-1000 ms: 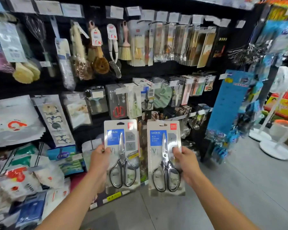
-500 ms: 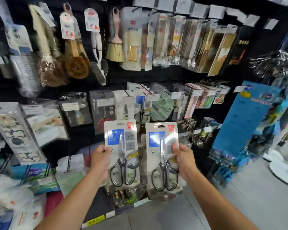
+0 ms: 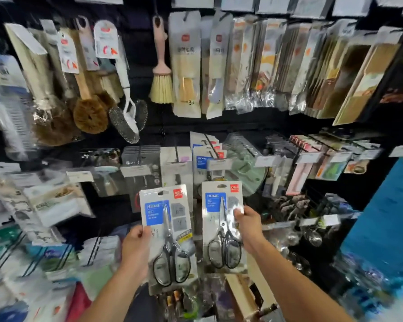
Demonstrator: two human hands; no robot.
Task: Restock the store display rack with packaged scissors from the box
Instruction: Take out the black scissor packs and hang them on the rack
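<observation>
I hold two scissors packs upright in front of the black display rack (image 3: pixel 144 135). My left hand (image 3: pixel 135 247) grips the left scissors pack (image 3: pixel 168 231) by its left edge. My right hand (image 3: pixel 249 225) grips the right scissors pack (image 3: pixel 221 219) by its right edge, a little higher. Each pack is a grey card with a blue HOME label and black-handled scissors. Just above the right pack, several matching scissors packs (image 3: pixel 205 154) hang on a rack hook behind a white price tag (image 3: pixel 219 163). The box is not in view.
Brushes (image 3: pixel 89 108) and a pink-handled brush (image 3: pixel 161 75) hang on the upper row, with bagged chopsticks (image 3: pixel 312 66) to their right. A green round item (image 3: pixel 249 173) hangs beside the scissors hook. A blue hanging display (image 3: pixel 386 217) stands at the right.
I have come closer to the rack, which now fills the view. Both packs rose toward the middle row; the right pack is higher and nearer the hook with matching packs.
</observation>
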